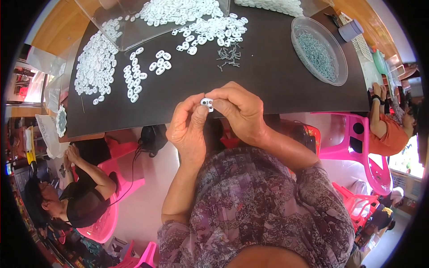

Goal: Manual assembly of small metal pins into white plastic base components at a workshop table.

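Note:
A small white plastic piece with dark holes [207, 104] is held up just past the near edge of the dark table [268, 85]. My left hand [187, 127] pinches it from the left between thumb and fingers. From the other side, the thumb and forefinger of my right hand [243, 111] close on it too. Whether a screw sits between my right fingertips is hidden. Beyond my hands lie a small cluster of white oval pieces [160, 62], a column of the same pieces [133, 76] and a little heap of grey screws [229, 56].
A round clear tray of screws [342, 73] stands at the right. White pieces form a large heap [94, 67] at left and spill from a clear bin [129, 47]. A grey cup [351, 30] is at far right. People sit on both sides near pink chairs [353, 136].

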`<state>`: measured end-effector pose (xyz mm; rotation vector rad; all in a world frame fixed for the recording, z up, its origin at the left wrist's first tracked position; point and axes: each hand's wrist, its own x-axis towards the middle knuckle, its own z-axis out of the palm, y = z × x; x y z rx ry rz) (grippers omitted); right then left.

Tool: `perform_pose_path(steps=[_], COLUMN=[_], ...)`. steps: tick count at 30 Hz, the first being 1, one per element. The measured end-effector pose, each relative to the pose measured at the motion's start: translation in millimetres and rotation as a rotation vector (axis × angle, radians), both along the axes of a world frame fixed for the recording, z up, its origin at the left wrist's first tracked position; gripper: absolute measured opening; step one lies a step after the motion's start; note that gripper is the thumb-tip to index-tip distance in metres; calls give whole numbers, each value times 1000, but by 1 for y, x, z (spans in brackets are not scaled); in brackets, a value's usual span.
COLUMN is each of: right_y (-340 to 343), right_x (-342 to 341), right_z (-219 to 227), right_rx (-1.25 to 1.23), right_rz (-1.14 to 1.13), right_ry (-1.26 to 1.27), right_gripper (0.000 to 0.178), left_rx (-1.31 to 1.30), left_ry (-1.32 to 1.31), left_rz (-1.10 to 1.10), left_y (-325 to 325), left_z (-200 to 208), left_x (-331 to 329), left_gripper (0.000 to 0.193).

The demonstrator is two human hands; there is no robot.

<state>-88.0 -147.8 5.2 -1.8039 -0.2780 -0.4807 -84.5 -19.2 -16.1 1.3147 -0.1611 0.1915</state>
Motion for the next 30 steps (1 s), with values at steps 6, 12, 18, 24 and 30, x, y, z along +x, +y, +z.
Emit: perform_pose_path(steps=[6,12,18,24,30], right_y=[2,3,3,8,10], right_x=[2,4,2,1,1], right_z=[0,-3,-5,-6,-5], right_rx=[-113,-144,-176,-149,-128], right_rz=[25,38,15,-5,-13], right_ry=[-125,-203,-259,-253,-251], right_gripper=[25,29,29,28,27], left_rx=[-69,-149,-160,-75,-50], left_ry=[9,-25,-87,-117,-135], left_rz=[47,49,70,80,115], left_y=[-3,-3,-7,-2,-6], left_z=[1,0,-7,-4,-7], left_x=[-2,-5,-8,-6,-6], left_gripper=[22,19,20,19,18])
